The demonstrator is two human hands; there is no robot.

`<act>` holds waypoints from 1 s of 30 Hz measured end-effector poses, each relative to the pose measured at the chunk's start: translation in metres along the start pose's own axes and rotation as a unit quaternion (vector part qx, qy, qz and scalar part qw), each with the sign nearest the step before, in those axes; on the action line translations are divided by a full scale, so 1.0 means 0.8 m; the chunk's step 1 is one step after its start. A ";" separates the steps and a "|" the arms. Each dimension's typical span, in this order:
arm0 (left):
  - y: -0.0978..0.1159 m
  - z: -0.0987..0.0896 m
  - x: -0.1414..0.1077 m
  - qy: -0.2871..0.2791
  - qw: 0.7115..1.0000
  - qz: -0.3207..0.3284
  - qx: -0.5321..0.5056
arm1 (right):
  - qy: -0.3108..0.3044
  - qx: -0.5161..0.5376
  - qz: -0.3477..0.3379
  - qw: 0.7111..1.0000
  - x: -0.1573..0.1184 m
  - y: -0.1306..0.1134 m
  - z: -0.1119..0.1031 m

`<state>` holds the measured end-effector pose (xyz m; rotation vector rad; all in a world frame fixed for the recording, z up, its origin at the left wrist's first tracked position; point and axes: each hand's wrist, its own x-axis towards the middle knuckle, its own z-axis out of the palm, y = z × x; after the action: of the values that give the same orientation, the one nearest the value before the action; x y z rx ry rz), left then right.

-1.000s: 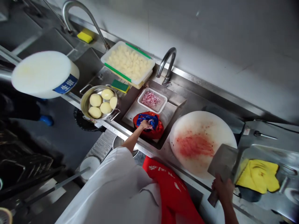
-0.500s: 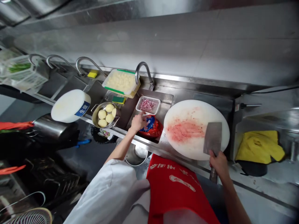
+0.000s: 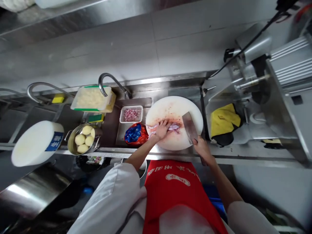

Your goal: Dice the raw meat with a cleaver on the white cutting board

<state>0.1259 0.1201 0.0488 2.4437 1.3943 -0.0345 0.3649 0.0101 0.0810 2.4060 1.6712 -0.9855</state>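
Carefully, I should keep my left hand spread flat on the meat on the white board, fingertips clear of the cleaver my right hand grips.

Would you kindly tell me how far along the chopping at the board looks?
Chopped pink pieces lie in the white plastic basket, apparently done. In hand: the left hand steadies pale pink meat on the round white board; the right hand holds the steel cleaver. That meat, in larger pieces, seems left to chop.
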 end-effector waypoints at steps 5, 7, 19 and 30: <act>0.011 0.014 -0.011 0.011 0.998 -0.011 -0.055 | 0.001 0.006 0.024 1.000 -0.009 -0.010 -0.001; 0.029 0.019 -0.007 0.036 0.997 -0.002 -0.069 | 0.005 0.006 0.029 1.000 -0.005 -0.015 -0.003; 0.008 0.019 -0.007 -0.005 0.997 -0.060 0.045 | 0.000 0.017 0.059 0.998 0.011 -0.007 0.000; 0.042 0.027 -0.004 0.047 0.995 -0.086 -0.035 | 0.012 -0.024 -0.001 1.000 0.010 -0.043 -0.033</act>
<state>0.1553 0.0960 0.0381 2.2905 1.6155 0.0897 0.3493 0.0408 0.1082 2.3960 1.6838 -0.9115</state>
